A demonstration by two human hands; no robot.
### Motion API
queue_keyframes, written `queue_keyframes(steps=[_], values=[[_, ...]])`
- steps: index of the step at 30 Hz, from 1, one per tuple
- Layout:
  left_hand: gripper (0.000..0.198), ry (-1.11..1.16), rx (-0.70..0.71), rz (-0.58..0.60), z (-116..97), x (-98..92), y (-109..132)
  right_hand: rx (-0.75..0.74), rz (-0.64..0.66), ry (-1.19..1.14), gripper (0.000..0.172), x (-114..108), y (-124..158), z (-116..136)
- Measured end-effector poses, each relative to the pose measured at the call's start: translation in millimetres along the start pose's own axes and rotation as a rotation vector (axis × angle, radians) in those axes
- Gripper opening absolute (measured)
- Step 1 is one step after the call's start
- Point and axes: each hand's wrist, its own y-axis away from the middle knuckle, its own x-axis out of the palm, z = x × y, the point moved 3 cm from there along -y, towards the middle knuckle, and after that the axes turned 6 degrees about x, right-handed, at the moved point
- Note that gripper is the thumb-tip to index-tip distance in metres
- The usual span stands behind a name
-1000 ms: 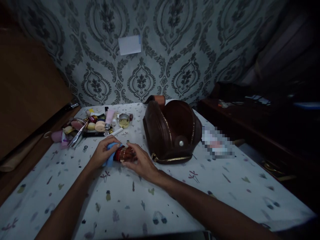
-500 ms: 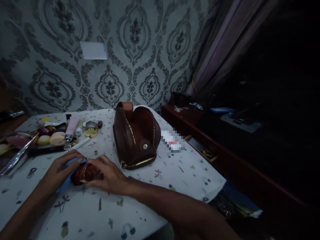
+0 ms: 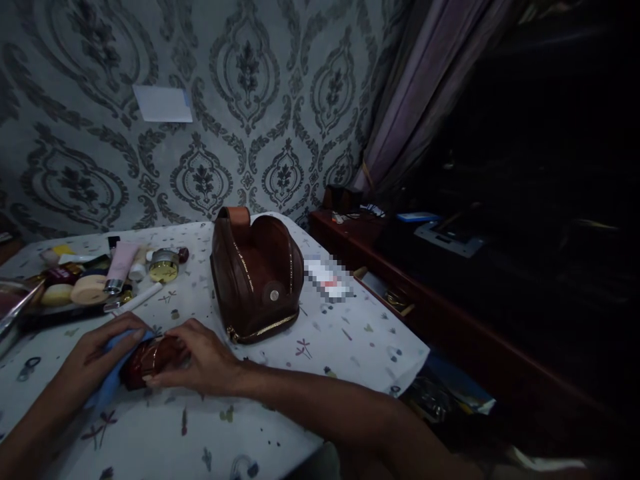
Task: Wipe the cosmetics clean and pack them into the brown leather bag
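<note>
My left hand point(image 3: 96, 352) is closed on a blue cloth point(image 3: 106, 383), which lies against a glossy dark red container point(image 3: 141, 361) with a thin gold band. My right hand point(image 3: 203, 360) grips the other end of this container, with thumb and fingers on opposite sides. Its exact kind is hard to make out, since the fingers and dim light hide part of it. Both hands are low over the patterned tablecloth point(image 3: 220, 440). Just beyond the right hand stands a brown leather bag point(image 3: 257, 313), its zipped top gaping.
Several cosmetics lie at the left, among them a pink tube point(image 3: 121, 263), a gold-based jar point(image 3: 163, 267) and a white pen-like stick point(image 3: 143, 295). A blurred-out white item point(image 3: 327, 279) lies right of the bag. Past the table's right edge is a dark red cabinet point(image 3: 450, 347) with an open drawer.
The view has turned a little to the right, so everything appears shifted left. The container is slightly tilted differently between my hands; both hands keep their hold.
</note>
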Motion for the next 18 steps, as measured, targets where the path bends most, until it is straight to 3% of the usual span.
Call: queue_keyframes(steps=[7,12,18], values=[[0.039,0.036,-0.055,0.09,15.8,0.2,3.4,-0.204,0.126,0.069,0.068,1.6,2.1,3.2],[0.04,0.079,-0.117,0.096,26.7,4.2,3.2,-0.242,0.208,0.148,0.062,2.7,5.4,8.0],[0.04,0.054,-0.103,0.085,19.0,6.4,4.4,-0.173,0.231,0.103,0.092,6.4,5.1,4.5]])
